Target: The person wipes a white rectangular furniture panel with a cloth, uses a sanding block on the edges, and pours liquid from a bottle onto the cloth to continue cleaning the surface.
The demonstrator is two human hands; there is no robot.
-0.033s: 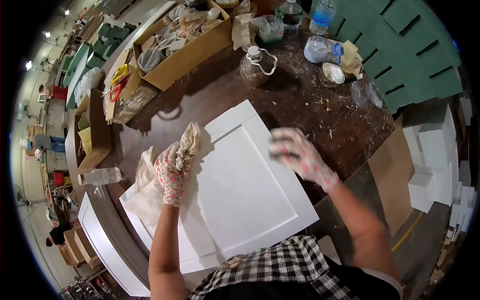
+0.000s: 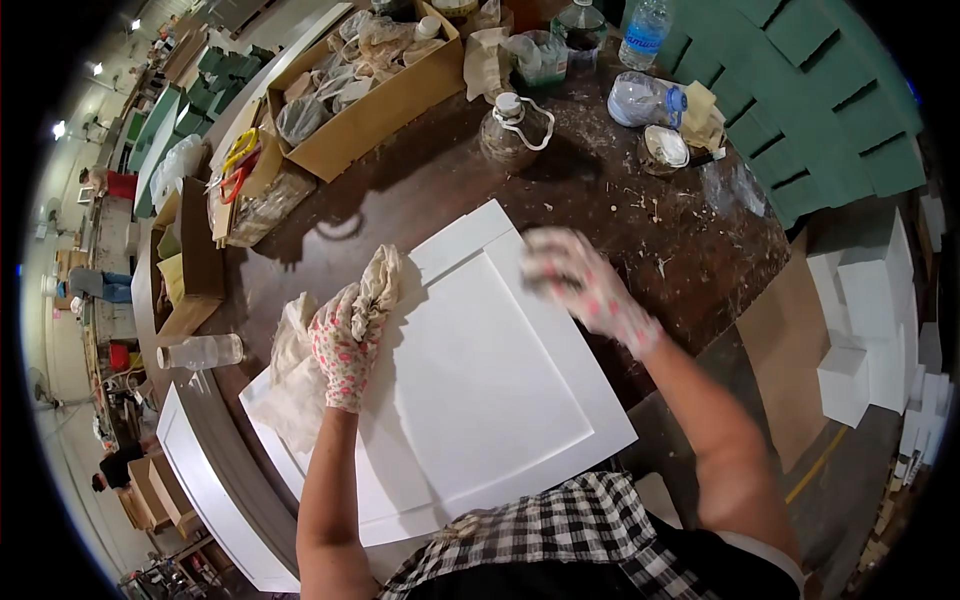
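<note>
A white framed panel (image 2: 490,370) with a sunken middle lies at an angle on the dark table in front of me. My left hand (image 2: 345,345), in a white glove with pink spots, closes on a crumpled off-white cloth (image 2: 378,285) at the panel's left part. More pale cloth (image 2: 290,400) spreads under and beside that hand, over the panel's left edge. My right hand (image 2: 580,285), in a matching glove, is at the panel's upper right edge, fingers curled and blurred by motion. Something dark shows at its fingers, too smeared to name.
Behind the panel stands a handled jug (image 2: 515,135) on the stained table (image 2: 430,170). A cardboard box (image 2: 370,110) of bagged items is at the far left, scissors (image 2: 238,165) beside it. A clear bottle (image 2: 200,352) lies left. Green stacked pieces (image 2: 800,100) rise at the right.
My right hand has moved a little up and to the left along the panel's right edge. My left hand, the cloth and the panel stay where they were.
</note>
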